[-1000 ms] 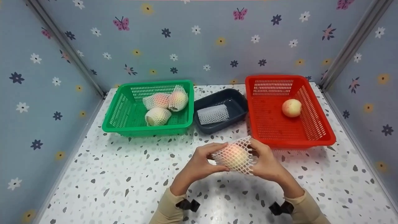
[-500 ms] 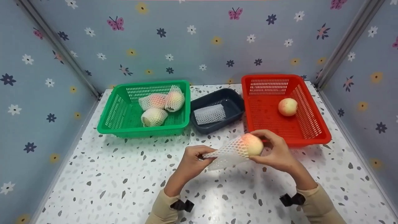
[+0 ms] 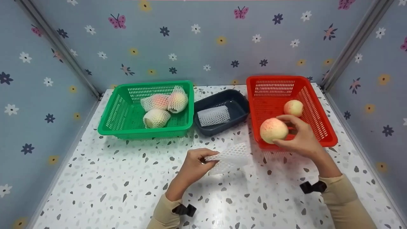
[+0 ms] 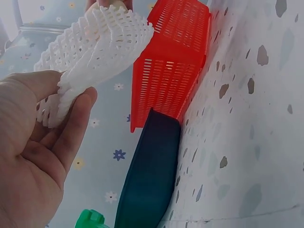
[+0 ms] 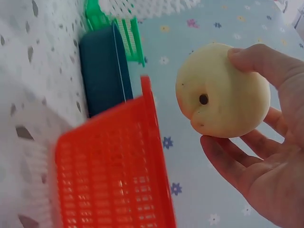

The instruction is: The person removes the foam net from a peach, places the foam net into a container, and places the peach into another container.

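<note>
Head view shows that a white foam net (image 3: 231,156) is pinched at its narrow end between thumb and fingers by the left hand (image 3: 197,163), above the near middle of the table (image 3: 127,190). Its long axis is laid roughly from left to right, and its wide mouth is pointed to the right, toward the right hand (image 3: 300,136). By pinching at this end only, it seems, the mouth is left free to spread. Nothing is seen inside the net. A bare peach (image 3: 274,130) is held by the right hand between thumb and fingers, from its right side, at the near left part of the red basket (image 3: 267,108); whether it is over the rim or in front of it cannot be told. The peach is nearly round, so no clear long axis is seen; in the right wrist view its stem hollow is faced to that camera. Another bare peach (image 3: 293,108) is placed farther inside this basket. Three wrapped peaches are gathered in the green basket (image 3: 127,117) on the left, probably to be kept apart from the bare ones. Between both baskets a dark tray (image 3: 238,109) with flat netting (image 3: 213,116) is set, perhaps so that it can be reached by either hand.
</note>
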The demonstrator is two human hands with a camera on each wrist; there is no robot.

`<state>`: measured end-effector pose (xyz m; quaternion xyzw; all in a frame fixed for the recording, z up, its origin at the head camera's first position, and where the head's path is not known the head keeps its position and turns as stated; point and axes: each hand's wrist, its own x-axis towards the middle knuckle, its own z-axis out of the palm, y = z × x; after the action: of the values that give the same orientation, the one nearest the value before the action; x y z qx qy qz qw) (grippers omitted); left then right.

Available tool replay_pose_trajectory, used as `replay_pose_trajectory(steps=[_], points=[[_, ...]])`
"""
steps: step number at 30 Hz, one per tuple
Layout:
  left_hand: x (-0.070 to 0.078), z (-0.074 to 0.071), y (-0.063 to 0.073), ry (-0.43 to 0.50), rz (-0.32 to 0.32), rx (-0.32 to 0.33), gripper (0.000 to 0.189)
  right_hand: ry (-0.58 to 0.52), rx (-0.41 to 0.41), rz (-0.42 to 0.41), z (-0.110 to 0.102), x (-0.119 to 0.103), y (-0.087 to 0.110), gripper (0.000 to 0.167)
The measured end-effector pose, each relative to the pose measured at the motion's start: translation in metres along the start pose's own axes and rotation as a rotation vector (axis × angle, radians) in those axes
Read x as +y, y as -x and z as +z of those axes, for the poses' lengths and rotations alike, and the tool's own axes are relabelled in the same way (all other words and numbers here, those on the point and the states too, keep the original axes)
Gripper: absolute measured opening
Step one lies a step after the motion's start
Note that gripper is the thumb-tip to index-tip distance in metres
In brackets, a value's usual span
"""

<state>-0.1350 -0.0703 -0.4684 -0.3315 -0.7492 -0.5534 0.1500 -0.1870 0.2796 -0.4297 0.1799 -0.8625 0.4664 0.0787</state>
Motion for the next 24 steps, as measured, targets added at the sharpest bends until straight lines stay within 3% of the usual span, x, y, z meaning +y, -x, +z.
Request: replay_pose_trajectory(steps=[6,11,21,24], points=[[-0.001,0.000,0.001,-0.004,-0.018,-0.011,0.018,0.045,-0.009,0.047,-0.026,0.017,-0.021,0.068],[-0.002,0.000,0.003,-0.014,-0.049,-0.034,0.020,0.109,-0.022,0.151,-0.042,0.032,-0.038,0.065],[-0.002,-0.001,0.005,-0.026,-0.127,-0.051,0.021,0.235,-0.096,0.244,-0.058,0.060,-0.060,0.064],[0.000,-0.001,0.005,-0.033,-0.151,-0.066,0.021,0.266,-0.110,0.236,-0.060,0.072,-0.061,0.064]])
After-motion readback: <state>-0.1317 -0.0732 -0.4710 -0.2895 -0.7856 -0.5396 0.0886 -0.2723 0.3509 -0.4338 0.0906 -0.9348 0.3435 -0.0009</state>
